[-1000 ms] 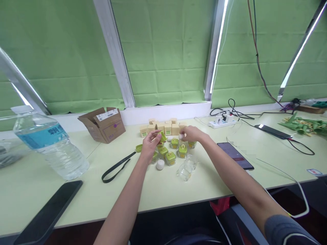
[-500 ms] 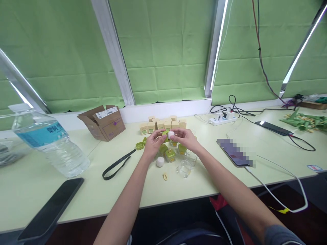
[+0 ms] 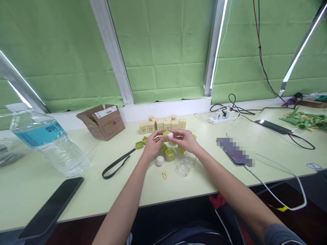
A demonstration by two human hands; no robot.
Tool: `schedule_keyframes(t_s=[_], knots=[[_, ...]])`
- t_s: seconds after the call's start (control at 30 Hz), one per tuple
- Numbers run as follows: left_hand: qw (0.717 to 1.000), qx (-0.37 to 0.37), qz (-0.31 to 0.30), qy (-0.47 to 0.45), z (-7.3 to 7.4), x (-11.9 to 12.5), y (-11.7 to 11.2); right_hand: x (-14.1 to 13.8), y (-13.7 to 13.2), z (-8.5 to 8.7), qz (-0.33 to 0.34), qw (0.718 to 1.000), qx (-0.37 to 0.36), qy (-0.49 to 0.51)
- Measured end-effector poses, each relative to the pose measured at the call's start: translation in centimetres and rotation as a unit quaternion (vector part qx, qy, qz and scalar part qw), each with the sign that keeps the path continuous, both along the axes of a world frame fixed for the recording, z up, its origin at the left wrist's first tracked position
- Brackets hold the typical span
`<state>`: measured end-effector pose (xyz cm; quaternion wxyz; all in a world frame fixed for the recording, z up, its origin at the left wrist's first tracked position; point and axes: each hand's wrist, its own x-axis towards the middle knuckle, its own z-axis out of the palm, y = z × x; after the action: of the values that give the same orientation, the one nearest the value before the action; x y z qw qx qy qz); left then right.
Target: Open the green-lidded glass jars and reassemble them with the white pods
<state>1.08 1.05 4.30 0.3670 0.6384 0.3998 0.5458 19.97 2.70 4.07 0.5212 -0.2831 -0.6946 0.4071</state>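
Above the jars, my left hand (image 3: 153,143) is closed on a small green lid (image 3: 166,132). My right hand (image 3: 186,140) pinches a small white round piece (image 3: 170,136) against the lid. Fingers hide part of both. Below them on the table are small clear jars with green lids, one being this lidded jar (image 3: 169,154). A second white round piece (image 3: 159,160) lies left of it, and a yellow loop (image 3: 164,175) lies nearer me. Clear open jars (image 3: 184,167) stand to the right. Green lids (image 3: 139,145) lie left of my left hand.
Several small cream boxes (image 3: 159,125) stand behind my hands. An open cardboard box (image 3: 104,123), a black strap (image 3: 116,166), a water bottle (image 3: 48,139) and a black phone (image 3: 55,207) are leftward. A charging phone (image 3: 233,153) and a power strip (image 3: 222,118) are rightward.
The white round piece and green lid have turned slightly in my fingers, with more of the lid's top showing. Both hands stay in nearly the same place.
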Motion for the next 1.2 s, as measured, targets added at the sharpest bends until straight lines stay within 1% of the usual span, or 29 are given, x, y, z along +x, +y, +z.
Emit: schedule_keyframes(t_s=[0.07,0.13,0.2,0.27,0.33,0.47,0.67,0.83,0.93,1.0,1.1,1.2], knots=[[1.0,-0.002,0.002,0.02,0.0,0.0,-0.1,0.0,0.0,-0.2,-0.019,0.999,0.047,-0.01],[0.999,0.005,0.001,0.042,0.0,0.1,-0.2,-0.1,0.0,-0.3,-0.043,0.993,0.109,-0.034],[0.997,0.025,0.013,0.071,0.0,0.2,-0.2,-0.3,-0.1,-0.3,-0.073,0.979,0.176,-0.071],[0.993,0.046,0.039,0.1,0.1,0.2,-0.3,-0.4,-0.2,-0.2,-0.104,0.962,0.231,-0.1],[0.989,0.065,0.056,0.122,0.2,0.2,-0.2,-0.6,-0.3,-0.2,-0.117,0.951,0.264,-0.114],[0.982,0.099,0.054,0.154,0.2,0.1,-0.2,-0.7,-0.6,0.1,-0.127,0.937,0.299,-0.131],[0.963,0.142,0.117,0.195,0.1,0.5,-0.3,-1.0,-0.9,0.0,-0.161,0.922,0.322,-0.141],[0.964,0.13,0.123,0.195,0.0,0.6,-0.4,-1.2,-0.5,-0.6,-0.164,0.917,0.335,-0.142],[0.974,0.108,0.101,0.172,0.0,0.6,-0.2,-1.2,-0.4,-0.7,-0.167,0.919,0.327,-0.141],[0.984,0.085,0.073,0.138,-0.1,0.5,-0.1,-1.0,-0.4,-0.6,-0.169,0.927,0.307,-0.136],[0.996,0.043,0.005,0.081,-0.1,0.2,0.1,-0.7,-0.3,-0.6,-0.163,0.935,0.282,-0.137],[0.997,0.011,-0.056,0.048,0.0,0.1,0.2,-0.4,-0.1,-0.5,-0.139,0.948,0.253,-0.131]])
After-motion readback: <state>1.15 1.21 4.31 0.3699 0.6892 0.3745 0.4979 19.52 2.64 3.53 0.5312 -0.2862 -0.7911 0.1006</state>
